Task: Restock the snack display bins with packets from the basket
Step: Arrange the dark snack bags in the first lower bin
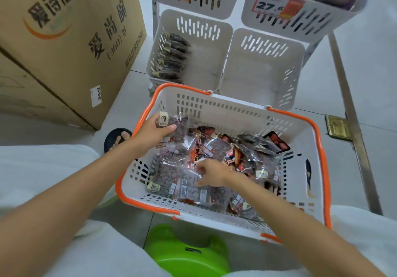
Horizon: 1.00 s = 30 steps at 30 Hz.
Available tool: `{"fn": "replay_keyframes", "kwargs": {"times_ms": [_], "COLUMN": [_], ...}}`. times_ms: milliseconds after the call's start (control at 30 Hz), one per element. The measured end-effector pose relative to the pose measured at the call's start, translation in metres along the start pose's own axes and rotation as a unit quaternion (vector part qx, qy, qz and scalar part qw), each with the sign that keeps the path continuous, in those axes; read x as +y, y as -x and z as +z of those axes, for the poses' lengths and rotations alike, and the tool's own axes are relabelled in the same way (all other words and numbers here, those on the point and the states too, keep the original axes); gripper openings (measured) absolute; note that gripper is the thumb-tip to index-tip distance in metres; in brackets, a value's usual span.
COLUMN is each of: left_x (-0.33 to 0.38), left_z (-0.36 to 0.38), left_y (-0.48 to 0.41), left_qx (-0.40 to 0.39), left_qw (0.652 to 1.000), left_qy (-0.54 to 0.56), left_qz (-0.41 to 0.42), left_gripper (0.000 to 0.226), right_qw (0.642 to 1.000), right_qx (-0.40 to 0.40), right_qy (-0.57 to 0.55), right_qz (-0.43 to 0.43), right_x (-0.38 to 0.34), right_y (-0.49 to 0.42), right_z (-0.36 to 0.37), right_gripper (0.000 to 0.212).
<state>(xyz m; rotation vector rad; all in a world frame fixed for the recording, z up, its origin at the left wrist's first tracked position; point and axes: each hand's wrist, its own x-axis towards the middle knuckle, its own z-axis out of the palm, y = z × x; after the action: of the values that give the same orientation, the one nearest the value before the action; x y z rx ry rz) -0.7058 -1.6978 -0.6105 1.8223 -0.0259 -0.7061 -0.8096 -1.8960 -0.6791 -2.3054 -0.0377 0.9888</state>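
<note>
**Restocking snacks: both hands in the basket right now**

The white basket (232,113) with the orange rim sits on the floor dead centre, loaded with a messy pile of packets (217,147), mostly clear bags of something dark and reddish.

The left hand (154,130) is at the basket's 10 o'clock corner. Its fingers and thumb are clamped on one packet (176,126), which is lifted just above the pile and close to the basket wall.

The right hand (211,173) is down near the middle of the pile. Its fingers (200,170) are bent and touch the crinkly plastic, but it's too blurry to tell whether they actually pinch a bag or just rest on it.

At 12 o'clock from the basket, a white display bin (206,66) has a row of dark packets (171,59) standing along its left wall. A second bin (262,74) sits touching it at 1 o'clock.

There's a cardboard box (75,40) at 10 o'clock and a green stool (187,255) at 6.
</note>
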Motion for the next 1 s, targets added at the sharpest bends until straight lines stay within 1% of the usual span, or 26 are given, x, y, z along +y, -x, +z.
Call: {"fn": "replay_keyframes", "kwargs": {"times_ms": [33, 100, 133, 200, 267, 300, 333, 367, 400, 433, 467, 500, 533, 567, 600, 633, 667, 700, 733, 767, 800, 833, 867, 900, 967, 1000], "left_x": [-0.003, -0.006, -0.006, -0.005, 0.001, 0.005, 0.012, 0.016, 0.020, 0.021, 0.019, 0.015, 0.011, 0.008, 0.007, 0.007, 0.008, 0.010, 0.012, 0.013, 0.013, 0.014, 0.015, 0.017, 0.022, 0.025], "left_z": [-0.002, -0.001, 0.000, 0.004, 0.009, 0.012, 0.016, 0.020, 0.024, 0.027, 0.029, 0.028, 0.025, 0.021, 0.019, 0.017, 0.018, 0.019, 0.021, 0.023, 0.025, 0.025, 0.024, 0.020, 0.012, 0.007], "left_y": [-0.001, -0.001, 0.001, 0.001, -0.001, -0.002, -0.002, -0.004, -0.005, -0.007, -0.011, -0.015, -0.017, -0.020, -0.021, -0.021, -0.021, -0.020, -0.019, -0.019, -0.018, -0.018, -0.018, -0.018, -0.019, -0.020], "left_qx": [0.005, 0.024, 0.032, 0.034, 0.014, -0.004, -0.032, -0.053, -0.065, -0.060, -0.037, -0.006, 0.015, 0.024, 0.020, 0.011, -0.001, -0.007, -0.010, -0.015, -0.021, -0.029, -0.033, -0.033, -0.033, -0.034], "left_qw": [1.000, 0.999, 0.999, 0.999, 0.993, 0.986, 0.975, 0.963, 0.951, 0.943, 0.937, 0.935, 0.932, 0.931, 0.934, 0.935, 0.936, 0.939, 0.946, 0.954, 0.959, 0.961, 0.961, 0.959, 0.955, 0.961], "left_qy": [-0.003, -0.026, -0.030, 0.012, 0.105, 0.155, 0.203, 0.243, 0.284, 0.310, 0.329, 0.337, 0.343, 0.345, 0.339, 0.336, 0.336, 0.328, 0.310, 0.288, 0.272, 0.266, 0.266, 0.275, 0.287, 0.268], "left_qz": [-0.007, -0.010, -0.009, -0.019, -0.046, -0.067, -0.088, -0.101, -0.102, -0.106, -0.109, -0.113, -0.118, -0.119, -0.116, -0.111, -0.106, -0.100, -0.092, -0.084, -0.077, -0.072, -0.070, -0.069, -0.064, -0.054], "left_gripper": [0.022, 0.018, 0.016, 0.021, 0.038, 0.051, 0.065, 0.073, 0.071, 0.063, 0.056, 0.054, 0.055, 0.055, 0.054, 0.054, 0.054, 0.053, 0.052, 0.053, 0.056, 0.060, 0.062, 0.065, 0.066, 0.060], "right_qw": [1.000, 0.998, 0.996, 0.978, 0.934, 0.910, 0.899, 0.903, 0.915, 0.928, 0.936, 0.934, 0.924, 0.909, 0.899, 0.897, 0.899, 0.900, 0.896, 0.883, 0.865, 0.846, 0.833, 0.830, 0.848, 0.861], "right_qx": [0.007, 0.035, 0.072, 0.187, 0.334, 0.390, 0.414, 0.401, 0.360, 0.313, 0.283, 0.281, 0.306, 0.340, 0.353, 0.332, 0.284, 0.230, 0.191, 0.183, 0.198, 0.225, 0.255, 0.285, 0.348, 0.375], "right_qy": [-0.006, -0.047, -0.061, -0.090, -0.122, -0.122, -0.103, -0.067, -0.040, -0.041, -0.072, -0.127, -0.178, -0.223, -0.257, -0.292, -0.328, -0.359, -0.389, -0.421, -0.455, -0.480, -0.490, -0.480, -0.399, -0.339], "right_qz": [-0.007, -0.004, -0.010, -0.026, -0.039, -0.064, -0.096, -0.136, -0.177, -0.200, -0.197, -0.180, -0.142, -0.092, -0.032, 0.022, 0.062, 0.087, 0.095, 0.091, 0.077, 0.056, 0.035, 0.013, -0.029, -0.055], "right_x": [0.003, 0.010, 0.012, 0.007, -0.009, -0.020, -0.031, -0.040, -0.046, -0.049, -0.051, -0.051, -0.048, -0.045, -0.042, -0.039, -0.038, -0.038, -0.037, -0.038, -0.039, -0.039, -0.039, -0.041, -0.043, -0.042], "right_y": [0.000, 0.003, 0.006, 0.015, 0.025, 0.028, 0.031, 0.031, 0.030, 0.029, 0.029, 0.027, 0.026, 0.024, 0.023, 0.021, 0.021, 0.020, 0.019, 0.018, 0.017, 0.016, 0.016, 0.017, 0.023, 0.027], "right_z": [-0.001, -0.018, -0.031, -0.060, -0.078, -0.082, -0.083, -0.081, -0.077, -0.073, -0.073, -0.076, -0.080, -0.083, -0.086, -0.088, -0.087, -0.084, -0.080, -0.078, -0.078, -0.078, -0.080, -0.084, -0.096, -0.103], "right_gripper": [0.024, 0.033, 0.032, 0.025, 0.023, 0.023, 0.023, 0.025, 0.030, 0.036, 0.040, 0.043, 0.048, 0.057, 0.069, 0.080, 0.083, 0.077, 0.065, 0.049, 0.036, 0.028, 0.024, 0.020, 0.016, 0.017]}}
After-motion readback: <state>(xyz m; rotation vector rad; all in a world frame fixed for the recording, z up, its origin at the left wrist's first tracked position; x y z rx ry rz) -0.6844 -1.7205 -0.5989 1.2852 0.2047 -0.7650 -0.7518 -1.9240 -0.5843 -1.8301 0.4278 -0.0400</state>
